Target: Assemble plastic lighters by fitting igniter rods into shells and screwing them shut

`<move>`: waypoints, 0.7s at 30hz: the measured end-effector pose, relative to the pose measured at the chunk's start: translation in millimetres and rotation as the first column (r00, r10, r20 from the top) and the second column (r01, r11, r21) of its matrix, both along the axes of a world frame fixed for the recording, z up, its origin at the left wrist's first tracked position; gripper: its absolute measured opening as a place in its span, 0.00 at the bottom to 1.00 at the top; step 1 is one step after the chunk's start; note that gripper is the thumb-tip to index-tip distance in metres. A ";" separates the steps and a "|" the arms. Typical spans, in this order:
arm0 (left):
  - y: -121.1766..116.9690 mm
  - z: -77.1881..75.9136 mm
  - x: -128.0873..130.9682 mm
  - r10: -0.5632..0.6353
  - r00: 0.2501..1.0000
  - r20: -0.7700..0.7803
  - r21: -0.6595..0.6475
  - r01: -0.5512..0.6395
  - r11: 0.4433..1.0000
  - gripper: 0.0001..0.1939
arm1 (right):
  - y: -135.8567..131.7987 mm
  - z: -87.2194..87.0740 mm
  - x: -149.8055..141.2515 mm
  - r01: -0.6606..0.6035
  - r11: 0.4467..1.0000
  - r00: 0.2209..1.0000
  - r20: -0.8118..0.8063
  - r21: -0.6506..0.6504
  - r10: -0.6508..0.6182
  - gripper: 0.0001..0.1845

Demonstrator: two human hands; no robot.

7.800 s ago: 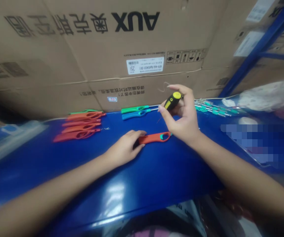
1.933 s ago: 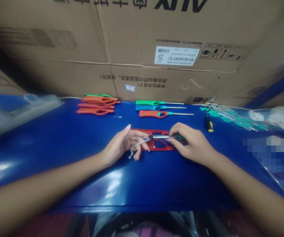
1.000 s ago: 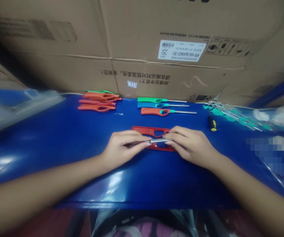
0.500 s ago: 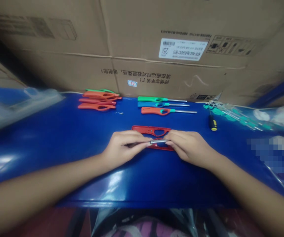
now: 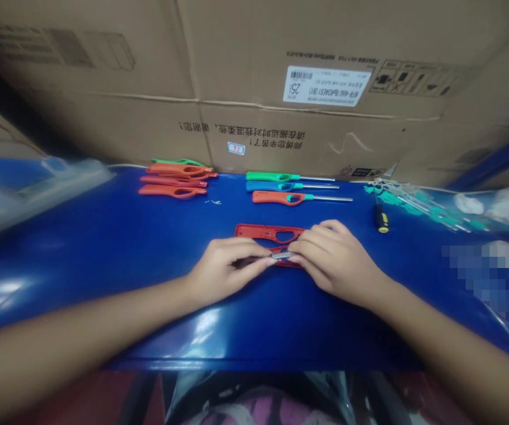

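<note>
Between fingertips and thumb, my left hand (image 5: pixel 223 265) pinches one end of a short silver metal tube (image 5: pixel 283 255). My right hand (image 5: pixel 338 260) closes on its other end, so only the middle part shows. Just beyond and beneath the fingers lie two red lighter shell halves on the table: the far half (image 5: pixel 258 231) shows its hollow inside and finger hole, and the near half (image 5: pixel 296 264) is mostly covered by my hands and the tube.
Orange, red and green lighter shells (image 5: pixel 172 190) are piled at the back left. Three assembled lighters (image 5: pixel 276 198) with metal stems lie behind my hands. A screwdriver (image 5: pixel 382 221) and turquoise-based metal stems (image 5: pixel 417 203) rest at the right. A cardboard box (image 5: pixel 125 124) stands along the back of the blue table (image 5: pixel 148 236).
My right hand has shifted left along the metal tube, with its fingers more raised and curled; less of the tube shows. My left hand stays nearly in place.
</note>
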State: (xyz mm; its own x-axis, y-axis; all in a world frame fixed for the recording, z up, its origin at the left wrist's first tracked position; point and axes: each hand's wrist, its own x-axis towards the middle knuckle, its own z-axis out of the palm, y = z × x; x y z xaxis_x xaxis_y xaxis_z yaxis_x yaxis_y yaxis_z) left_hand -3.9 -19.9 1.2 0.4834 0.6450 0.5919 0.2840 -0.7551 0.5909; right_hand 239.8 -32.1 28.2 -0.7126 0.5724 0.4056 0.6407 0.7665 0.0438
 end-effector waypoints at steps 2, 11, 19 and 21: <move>-0.2 -0.4 0.6 0.004 1.000 -0.018 0.006 -0.004 1.000 0.05 | -1.5 -1.2 -2.1 0.001 1.000 1.000 -0.012 -0.017 -0.001 0.12; -3.1 -5.8 1.5 -0.095 0.992 -0.087 0.059 0.100 0.993 0.08 | -6.8 -4.8 -7.6 0.181 0.963 0.984 0.031 -0.198 -0.178 0.24; -1.9 -4.3 2.4 -0.094 0.989 -0.115 0.021 0.097 0.995 0.13 | -3.1 0.2 -3.8 0.372 0.864 0.924 0.044 -0.338 -0.381 0.30; -0.9 -4.2 1.7 -0.073 0.991 -0.108 0.008 0.075 0.997 0.14 | -0.3 3.9 -0.5 0.415 0.823 0.907 0.100 -0.389 -0.410 0.31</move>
State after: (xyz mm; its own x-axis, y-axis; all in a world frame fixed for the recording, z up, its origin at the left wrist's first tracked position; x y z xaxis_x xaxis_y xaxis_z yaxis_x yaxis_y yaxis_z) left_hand -2.1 -20.7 -3.0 0.5908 0.5983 0.5413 0.2885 -0.7832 0.5508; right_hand 239.3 -32.4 32.2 -0.3777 0.9227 0.0776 0.9022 0.3856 -0.1934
